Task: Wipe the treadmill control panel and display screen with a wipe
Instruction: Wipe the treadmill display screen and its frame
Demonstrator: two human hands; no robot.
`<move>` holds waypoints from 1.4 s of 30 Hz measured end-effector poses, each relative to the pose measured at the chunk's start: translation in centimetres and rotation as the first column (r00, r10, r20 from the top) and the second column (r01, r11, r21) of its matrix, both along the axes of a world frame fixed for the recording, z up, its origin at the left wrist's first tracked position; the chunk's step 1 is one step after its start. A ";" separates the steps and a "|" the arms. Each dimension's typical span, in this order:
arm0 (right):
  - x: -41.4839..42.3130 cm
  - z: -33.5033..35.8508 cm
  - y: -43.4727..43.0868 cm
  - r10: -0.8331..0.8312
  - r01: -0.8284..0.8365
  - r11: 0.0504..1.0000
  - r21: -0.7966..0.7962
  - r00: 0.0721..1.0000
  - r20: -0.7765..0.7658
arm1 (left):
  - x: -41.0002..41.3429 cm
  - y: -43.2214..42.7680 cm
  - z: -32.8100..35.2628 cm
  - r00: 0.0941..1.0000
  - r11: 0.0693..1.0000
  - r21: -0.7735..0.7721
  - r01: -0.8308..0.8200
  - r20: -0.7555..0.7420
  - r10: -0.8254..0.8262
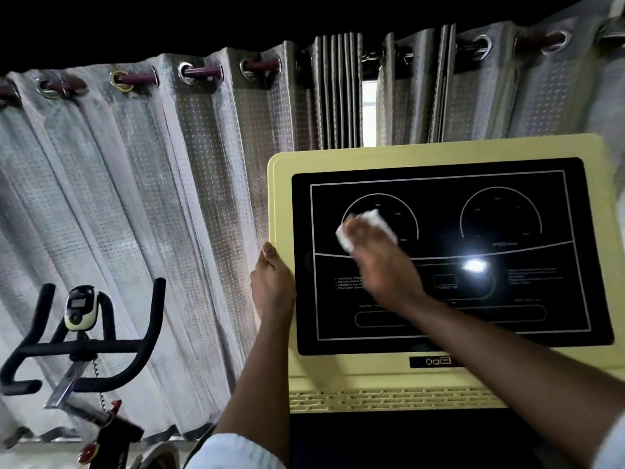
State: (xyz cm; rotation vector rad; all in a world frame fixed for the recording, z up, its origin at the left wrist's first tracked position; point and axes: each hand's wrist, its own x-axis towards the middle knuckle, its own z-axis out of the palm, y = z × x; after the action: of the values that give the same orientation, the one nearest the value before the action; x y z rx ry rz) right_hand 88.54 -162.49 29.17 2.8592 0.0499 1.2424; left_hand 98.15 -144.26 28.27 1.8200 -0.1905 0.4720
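Right hand (378,262) presses a crumpled white wipe (367,228) on the glossy black screen (507,292), left hand (272,282) clasps the yellow panel (439,150), textured curtain (135,181) behind.

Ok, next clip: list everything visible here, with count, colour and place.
Console: one, pale yellow frame, right of centre.
Screen: one, black with white lines, set in the console.
Wipe: one, white, on the screen's left dial, under the right hand.
Bike: one, black handlebars, lower left.
Curtains: grey, hung on a dark red rod, across the back.
Left hand: grips the console's left edge.
Right hand: presses the wipe on the screen.
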 end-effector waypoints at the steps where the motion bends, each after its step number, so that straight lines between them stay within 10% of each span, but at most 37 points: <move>1: 0.4 2.0 -1.5 -0.103 0.094 0.988 0.119 0.992 0.075 | -0.1 -0.1 0.0 1.000 1.000 -0.004 -0.008 0.007 0.008; 4: 0.3 1.9 -1.7 -0.222 0.179 0.953 0.244 0.961 0.164 | 0.0 -0.1 -0.2 0.999 1.000 0.000 -0.029 0.017 0.029; 10: -3.7 -5.1 1.1 0.117 -0.137 0.956 -0.260 0.989 -0.091 | -0.1 -0.3 -0.1 0.997 0.997 0.016 -0.077 0.029 0.076; 17: -1.7 -0.5 -1.7 -0.233 0.173 0.944 0.282 0.953 0.195 | -0.2 -0.2 -0.1 0.997 0.996 0.037 -0.078 0.031 0.077; 23: -4.3 -5.2 -0.8 0.100 -0.117 0.957 -0.266 0.992 -0.075 | 0.0 -0.4 -0.3 0.997 0.997 0.029 -0.070 0.030 0.069; 29: -2.9 0.5 -4.5 -0.270 0.196 0.930 0.311 0.938 0.216 | -0.1 -0.3 -0.4 0.996 0.996 0.035 -0.087 0.036 0.085; 34: -5.9 -5.3 -2.9 0.114 -0.151 0.950 -0.273 0.983 -0.144 | 0.0 -0.4 -0.3 0.994 0.993 0.055 -0.106 0.047 0.103; 39: -5.0 1.6 -8.9 -0.198 0.153 0.956 0.250 0.966 0.165 | -0.6 -1.0 0.5 0.933 0.913 0.199 -0.357 0.133 0.336; 42: -4.7 -0.3 -7.1 -0.215 0.155 0.950 0.271 0.955 0.207 | -0.4 -2.4 2.0 0.904 0.905 0.143 -0.400 0.228 0.363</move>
State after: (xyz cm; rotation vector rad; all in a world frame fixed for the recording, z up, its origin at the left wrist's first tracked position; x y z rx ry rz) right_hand 83.87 -169.56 28.89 2.8046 -0.4026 1.6381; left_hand 97.72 -146.68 30.30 2.0019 -0.0068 0.9423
